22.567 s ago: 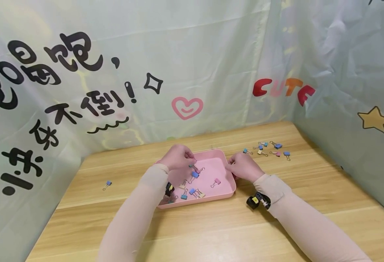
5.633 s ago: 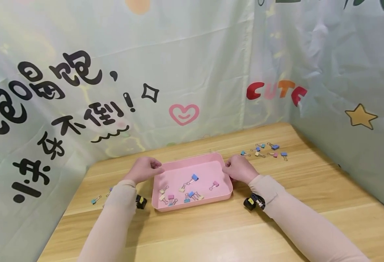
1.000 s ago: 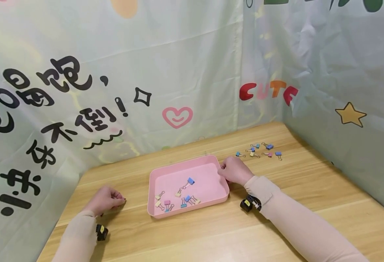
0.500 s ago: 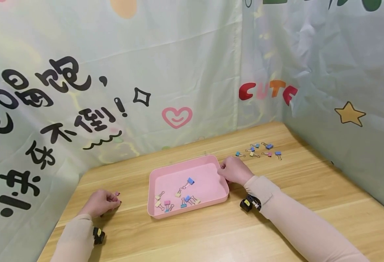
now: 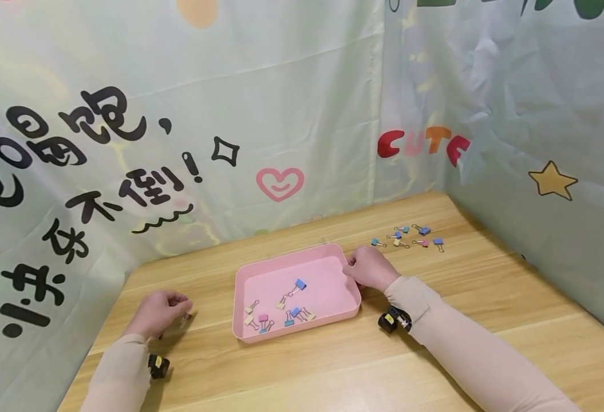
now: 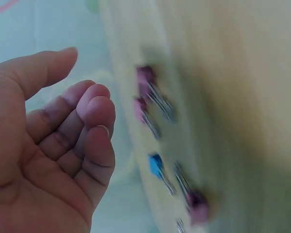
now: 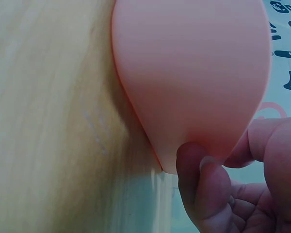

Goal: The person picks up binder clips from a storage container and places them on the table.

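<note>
My left hand [image 5: 160,315] is over the left side of the table, thumb apart from loosely bent fingers, holding nothing. Below its fingertips in the left wrist view lie a pink binder clip [image 6: 199,208], a blue binder clip [image 6: 156,165] and two more pink ones, blurred. From above, the hand hides most of them. My right hand [image 5: 371,269] pinches the right wall of the pink tray [image 5: 276,262], thumb on one side and fingers on the other, as the right wrist view shows. Inside the tray are a blue binder clip [image 5: 300,284], a pink binder clip [image 5: 263,318] and several yellow and blue ones.
Several more binder clips, among them a blue one [image 5: 423,230] and a pink one [image 5: 424,243], lie spread at the back right of the wooden table [image 5: 332,366]. A printed cloth [image 5: 322,114] hangs along the back and both sides.
Several clips have gone from the tray to the left side since the oldest frame. Within the last second my left hand has let go of a pink clip there. My right hand keeps its hold.
</note>
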Available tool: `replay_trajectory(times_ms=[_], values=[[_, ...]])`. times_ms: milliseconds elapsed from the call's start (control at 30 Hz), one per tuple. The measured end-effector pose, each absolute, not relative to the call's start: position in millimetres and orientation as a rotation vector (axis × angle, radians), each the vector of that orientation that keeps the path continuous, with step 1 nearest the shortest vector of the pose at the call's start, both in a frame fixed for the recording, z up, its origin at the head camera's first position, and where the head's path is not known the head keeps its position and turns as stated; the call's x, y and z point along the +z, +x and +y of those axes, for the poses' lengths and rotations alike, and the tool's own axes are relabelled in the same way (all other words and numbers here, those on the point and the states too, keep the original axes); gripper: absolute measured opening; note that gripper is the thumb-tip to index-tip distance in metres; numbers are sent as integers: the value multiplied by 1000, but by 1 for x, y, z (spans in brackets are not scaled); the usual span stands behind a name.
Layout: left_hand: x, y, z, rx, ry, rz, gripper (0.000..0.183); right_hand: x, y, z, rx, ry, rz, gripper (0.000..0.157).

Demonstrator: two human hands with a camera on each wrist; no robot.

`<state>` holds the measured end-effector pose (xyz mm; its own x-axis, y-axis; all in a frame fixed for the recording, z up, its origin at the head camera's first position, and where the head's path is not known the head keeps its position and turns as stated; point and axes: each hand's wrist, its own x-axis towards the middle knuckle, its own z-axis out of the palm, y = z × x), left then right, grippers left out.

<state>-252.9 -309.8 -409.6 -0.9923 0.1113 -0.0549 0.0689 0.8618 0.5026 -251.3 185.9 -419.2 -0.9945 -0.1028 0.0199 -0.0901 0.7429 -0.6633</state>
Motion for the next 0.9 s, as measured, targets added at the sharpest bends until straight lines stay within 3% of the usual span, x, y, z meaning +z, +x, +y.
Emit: replay_trajectory(times_ms=[433, 900], values=[[-388, -248, -243, 1172, 79, 2807, 51, -420, -253, 187, -1091, -149, 2902, 32], [-400, -250, -199, 1433, -59, 2691, 30, -418, -251, 186, -1091, -163, 2912, 36]])
